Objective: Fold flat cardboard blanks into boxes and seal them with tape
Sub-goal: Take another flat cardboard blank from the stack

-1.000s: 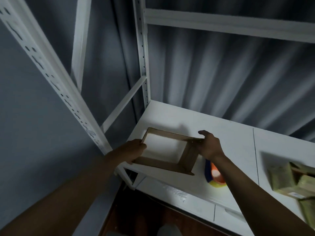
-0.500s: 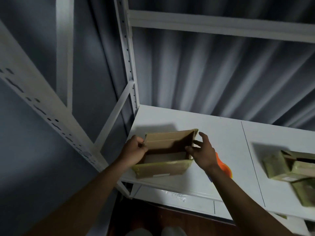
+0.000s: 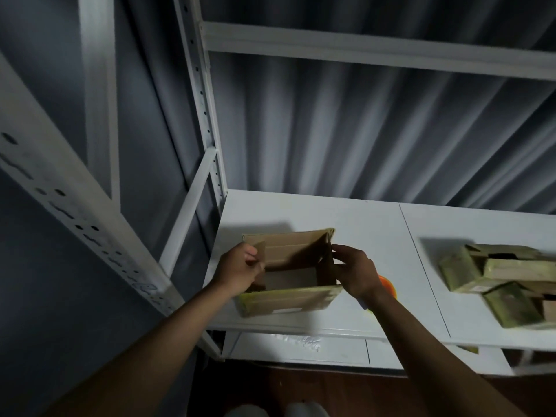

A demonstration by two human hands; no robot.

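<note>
A small brown cardboard box stands open-topped on the white shelf, its near wall facing me and the white shelf showing through its open bottom. My left hand grips the box's left wall, fingers curled over the small left flap. My right hand holds the right wall with fingertips at its upper edge. An orange and yellow tape roll lies on the shelf just right of the box, mostly hidden behind my right wrist.
A pile of folded cardboard boxes sits on the shelf at the right. White perforated uprights and a diagonal brace stand at the left. A lower shelf and dark floor lie below. Grey corrugated wall behind.
The cardboard went from a flat-lying open frame to an upright box shape. My hands shifted onto its left and right walls, and the view moved slightly left.
</note>
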